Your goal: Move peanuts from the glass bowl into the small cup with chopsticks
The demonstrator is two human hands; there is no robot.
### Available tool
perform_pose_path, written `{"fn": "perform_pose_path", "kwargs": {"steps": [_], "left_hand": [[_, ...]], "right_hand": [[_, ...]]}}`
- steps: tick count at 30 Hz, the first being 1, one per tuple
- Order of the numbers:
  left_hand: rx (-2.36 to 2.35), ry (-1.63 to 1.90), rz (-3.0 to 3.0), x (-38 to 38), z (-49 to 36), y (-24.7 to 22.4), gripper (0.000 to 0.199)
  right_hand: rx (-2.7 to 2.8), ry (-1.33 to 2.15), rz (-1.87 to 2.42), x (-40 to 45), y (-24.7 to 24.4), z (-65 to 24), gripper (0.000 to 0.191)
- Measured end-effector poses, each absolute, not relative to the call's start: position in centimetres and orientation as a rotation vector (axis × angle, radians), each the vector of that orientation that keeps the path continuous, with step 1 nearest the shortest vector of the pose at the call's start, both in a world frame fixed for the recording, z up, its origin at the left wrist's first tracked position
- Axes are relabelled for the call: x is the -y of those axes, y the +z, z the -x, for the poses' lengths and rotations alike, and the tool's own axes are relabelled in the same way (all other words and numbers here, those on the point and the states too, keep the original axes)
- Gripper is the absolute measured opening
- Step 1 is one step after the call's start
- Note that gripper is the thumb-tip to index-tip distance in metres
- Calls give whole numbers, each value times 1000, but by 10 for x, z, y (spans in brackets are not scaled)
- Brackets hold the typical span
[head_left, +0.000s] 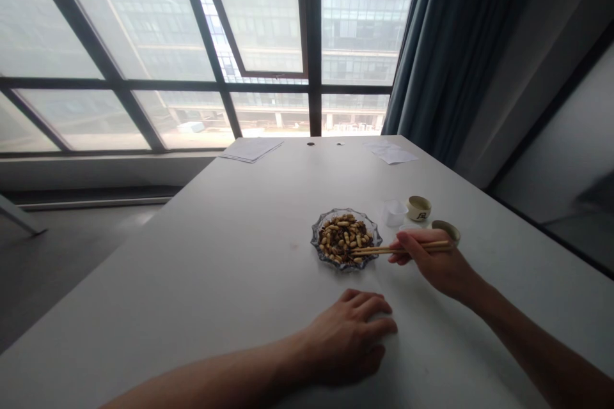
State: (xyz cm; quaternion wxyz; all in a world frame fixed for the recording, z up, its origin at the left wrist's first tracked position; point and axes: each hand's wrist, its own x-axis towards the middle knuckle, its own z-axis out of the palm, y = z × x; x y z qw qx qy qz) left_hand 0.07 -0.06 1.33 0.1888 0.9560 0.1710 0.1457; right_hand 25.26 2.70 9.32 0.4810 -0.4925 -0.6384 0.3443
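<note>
Clearly, the right hand [435,263] holds chopsticks [386,250] over the right edge of the dish [315,238]; left hand [352,332] loosely spread. Nuts [346,239] (probably slippery) want pinching mid-length.

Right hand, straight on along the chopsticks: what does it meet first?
Probably the right-side rim of the scalloped glass bowl of peanuts; the chopsticks in the right hand already reach over it. Height is unclear, so the hand might pass above the rim.
</note>
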Motion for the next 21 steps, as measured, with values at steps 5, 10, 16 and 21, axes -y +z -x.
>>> {"fn": "perform_pose_path", "kwargs": {"steps": [5,10,16,21], "left_hand": [[-488,402,-2688,1,0,14,34],[-483,404,-2693,-1,0,12,37],[-487,419,-2691,0,0,11,36],[-500,399,-2680,0,0,12,38]], "right_hand": [[1453,822,1200,-27,82,-255,62],[1304,701,1180,-11,99,-267,57],[1037,460,1159,13,112,-323,50],[706,393,1214,27,99,-379,41]]}}
